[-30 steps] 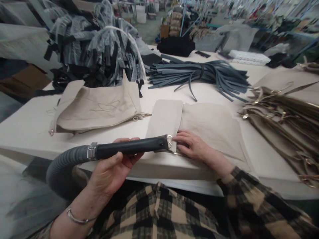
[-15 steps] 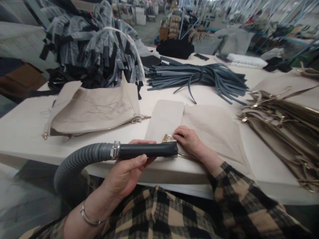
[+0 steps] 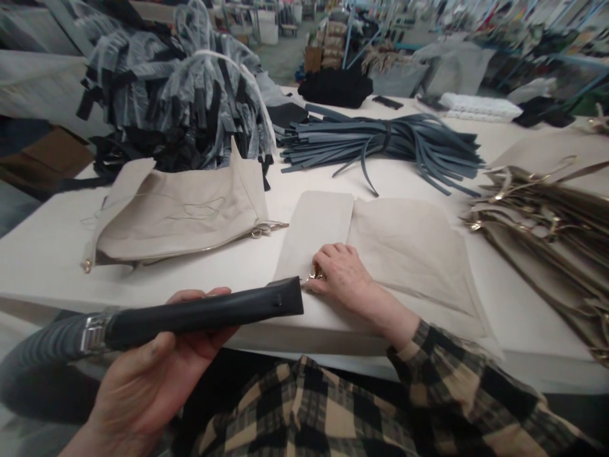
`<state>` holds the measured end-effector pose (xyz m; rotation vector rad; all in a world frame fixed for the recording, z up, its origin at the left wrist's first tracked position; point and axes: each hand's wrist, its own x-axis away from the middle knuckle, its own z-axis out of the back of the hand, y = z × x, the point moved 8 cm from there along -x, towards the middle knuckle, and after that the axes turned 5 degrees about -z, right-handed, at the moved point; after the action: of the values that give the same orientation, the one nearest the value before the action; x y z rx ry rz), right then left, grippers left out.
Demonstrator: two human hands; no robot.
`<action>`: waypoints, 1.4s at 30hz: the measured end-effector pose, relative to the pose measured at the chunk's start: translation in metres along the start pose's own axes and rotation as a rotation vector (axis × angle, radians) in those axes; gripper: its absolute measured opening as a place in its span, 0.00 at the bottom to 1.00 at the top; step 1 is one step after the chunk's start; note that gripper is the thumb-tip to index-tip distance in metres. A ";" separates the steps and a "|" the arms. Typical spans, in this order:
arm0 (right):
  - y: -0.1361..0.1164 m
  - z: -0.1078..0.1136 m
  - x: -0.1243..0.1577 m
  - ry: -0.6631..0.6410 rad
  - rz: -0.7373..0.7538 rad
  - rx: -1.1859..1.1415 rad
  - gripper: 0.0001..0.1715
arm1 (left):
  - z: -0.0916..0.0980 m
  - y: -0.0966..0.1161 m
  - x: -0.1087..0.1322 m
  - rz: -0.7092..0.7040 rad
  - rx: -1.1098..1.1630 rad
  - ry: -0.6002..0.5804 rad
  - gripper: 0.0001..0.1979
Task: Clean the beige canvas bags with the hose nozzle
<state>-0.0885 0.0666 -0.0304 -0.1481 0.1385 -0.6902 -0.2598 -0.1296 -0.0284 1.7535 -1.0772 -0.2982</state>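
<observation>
My left hand (image 3: 162, 362) is wrapped round a black flat-ended hose nozzle (image 3: 204, 314), clamped to a ribbed grey hose (image 3: 45, 362). The nozzle's mouth points right, toward my right hand (image 3: 340, 273) but apart from it. My right hand is closed on small gold-coloured metal hardware (image 3: 314, 274) at the near edge of a beige fabric piece (image 3: 409, 247); my fingers partly hide that hardware. A paler flat panel (image 3: 321, 219) joins the fabric on its left. Another beige piece (image 3: 181, 209) with a zipper edge lies farther left on the table.
A bundle of dark blue-grey straps (image 3: 380, 139) lies at the back. Plastic-wrapped black straps (image 3: 190, 95) are heaped at the back left. Stacked beige pieces with gold hardware (image 3: 547, 235) lie at the right. The white table's (image 3: 228, 276) front edge runs just before me.
My left hand has drawn the nozzle left and toward me, away from the fabric. My right hand has shifted slightly left, over the gold hardware.
</observation>
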 end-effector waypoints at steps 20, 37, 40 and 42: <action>0.037 -0.009 0.032 0.116 0.034 -0.459 0.09 | -0.041 -0.012 -0.027 0.001 0.151 -0.082 0.18; 0.022 -0.004 0.038 0.122 0.076 -0.434 0.06 | -0.043 0.015 -0.028 -0.097 0.083 -0.029 0.15; 0.024 -0.005 0.041 0.132 0.124 -0.459 0.05 | -0.034 0.020 -0.026 -0.105 0.073 -0.022 0.12; 0.020 -0.006 0.043 0.057 0.221 -0.451 0.04 | -0.035 0.013 -0.027 -0.064 0.104 -0.012 0.13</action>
<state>-0.0441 0.0537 -0.0435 -0.5374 0.3599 -0.4339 -0.2599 -0.0881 -0.0087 1.8837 -1.0629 -0.2974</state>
